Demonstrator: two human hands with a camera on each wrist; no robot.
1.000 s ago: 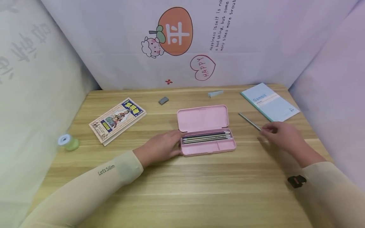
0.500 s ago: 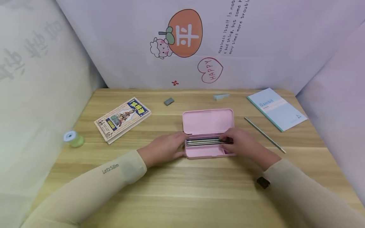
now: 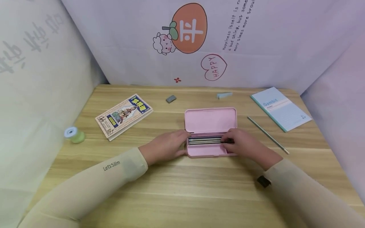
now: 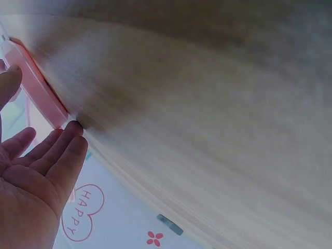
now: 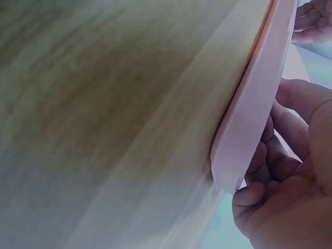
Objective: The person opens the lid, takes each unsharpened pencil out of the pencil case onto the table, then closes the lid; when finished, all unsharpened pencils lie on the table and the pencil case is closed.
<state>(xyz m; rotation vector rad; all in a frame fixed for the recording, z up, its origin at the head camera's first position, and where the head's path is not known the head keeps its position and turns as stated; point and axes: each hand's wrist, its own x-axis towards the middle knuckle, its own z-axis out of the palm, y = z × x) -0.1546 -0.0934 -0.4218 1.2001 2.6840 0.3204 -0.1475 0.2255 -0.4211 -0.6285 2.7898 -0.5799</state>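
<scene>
An opened pink pencil case (image 3: 211,119) lies on the table with several pencils (image 3: 205,140) in its long rear compartment. My left hand (image 3: 165,146) holds the case's left end, thumb at the front corner and index finger near the hinge. In the left wrist view, the fingers of this left hand (image 4: 39,171) reach past the case end. My right hand (image 3: 246,146) dips into the case's right part and pinches at the pencil ends, which its fingers hide. The right wrist view shows curled fingers of the right hand (image 5: 290,171) over the case wall (image 5: 249,114).
A loose pencil (image 3: 268,135) lies right of the case, beside a blue notebook (image 3: 280,109). Behind stand a grey eraser (image 3: 171,98) and a small light-blue folded piece (image 3: 224,95). On the left are an illustrated book (image 3: 124,116) and a green, white-topped container (image 3: 75,135).
The right hand has let go of the pencil on the right and moved left into the case, staying there since half a second ago. The left hand keeps its place at the case.
</scene>
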